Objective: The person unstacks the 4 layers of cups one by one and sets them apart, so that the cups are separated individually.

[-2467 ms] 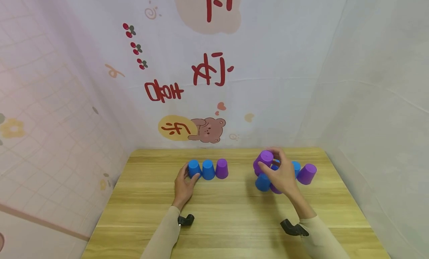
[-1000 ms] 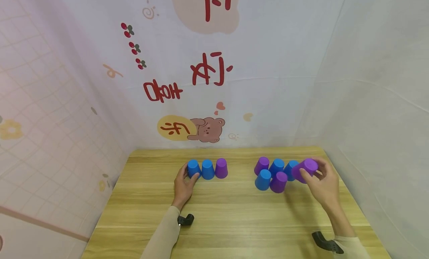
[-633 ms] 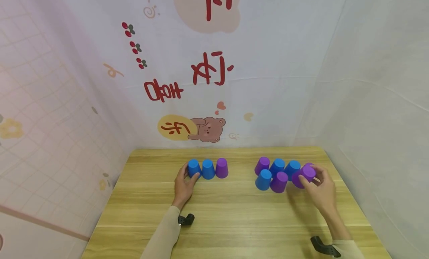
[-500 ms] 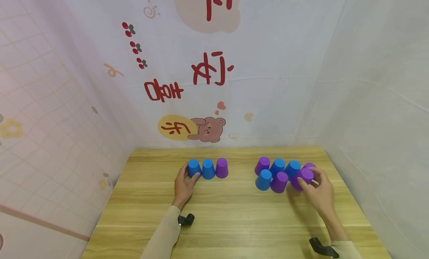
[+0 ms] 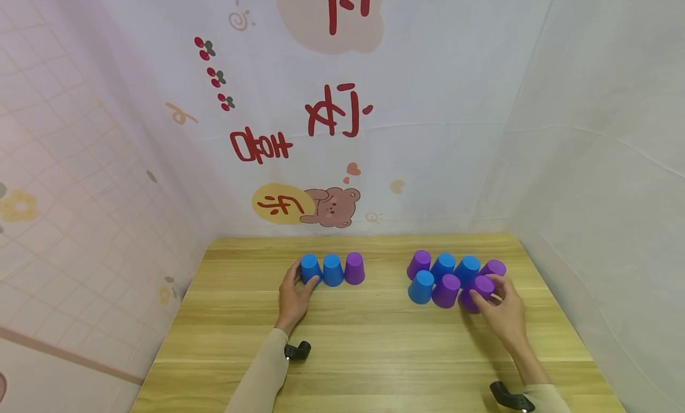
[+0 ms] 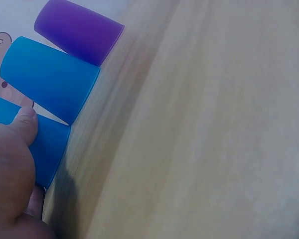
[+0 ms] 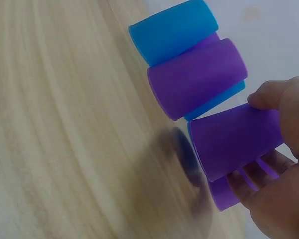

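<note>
1. My R grip (image 5: 503, 312) is clamped on a purple cup (image 5: 482, 287), mouth down: thumb on one side, fingers (image 7: 245, 188) opp. Prob. held by its sides to leave the rim free to meet the desk (image 5: 374, 353).
2. My L grip (image 5: 292, 300) is closed round the end blue cup (image 5: 310, 267), upside down on the desk; prob. just steadying it.
3. Beside that: mid blue cup (image 5: 333, 270), then row-end purple cup (image 5: 354, 268), rims touching or nearly; likely a deliberate line.
4. Held cup's at the R end of the front row, next to front purple cup (image 5: 446, 291), then front blue cup (image 5: 421, 287). Back row (image 5: 443, 267) behind: purple, blue, blue, purple.
5. R wrist cam: shadow by held rim, so prob. tilted, just off the desk; head cam can't settle it. Only head cam gets both groups.
</note>
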A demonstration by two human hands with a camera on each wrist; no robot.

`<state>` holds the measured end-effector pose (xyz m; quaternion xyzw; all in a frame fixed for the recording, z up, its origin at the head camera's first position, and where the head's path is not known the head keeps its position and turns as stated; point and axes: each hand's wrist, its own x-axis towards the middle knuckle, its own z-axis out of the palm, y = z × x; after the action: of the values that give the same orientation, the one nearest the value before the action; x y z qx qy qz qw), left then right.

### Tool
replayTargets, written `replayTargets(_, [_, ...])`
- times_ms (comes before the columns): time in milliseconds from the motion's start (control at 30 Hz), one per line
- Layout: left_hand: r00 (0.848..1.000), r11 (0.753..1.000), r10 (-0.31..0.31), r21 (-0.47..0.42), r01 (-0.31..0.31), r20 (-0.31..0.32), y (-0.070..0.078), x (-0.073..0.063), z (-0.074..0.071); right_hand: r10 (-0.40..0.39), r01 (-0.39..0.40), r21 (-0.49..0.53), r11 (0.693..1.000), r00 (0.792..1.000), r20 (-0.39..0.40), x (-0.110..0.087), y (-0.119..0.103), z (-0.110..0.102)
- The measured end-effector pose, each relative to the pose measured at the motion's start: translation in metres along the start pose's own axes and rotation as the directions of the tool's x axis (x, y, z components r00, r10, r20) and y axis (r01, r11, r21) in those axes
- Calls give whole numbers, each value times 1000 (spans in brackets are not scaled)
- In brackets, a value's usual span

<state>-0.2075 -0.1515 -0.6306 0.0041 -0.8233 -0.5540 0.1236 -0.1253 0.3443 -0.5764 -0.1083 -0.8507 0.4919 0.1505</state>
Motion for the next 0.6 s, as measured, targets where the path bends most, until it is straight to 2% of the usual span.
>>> replayTargets(600, [1000, 1000, -6, 0, 6, -3, -2, 1, 0, -38, 38, 19, 999, 999, 10, 1, 8, 9])
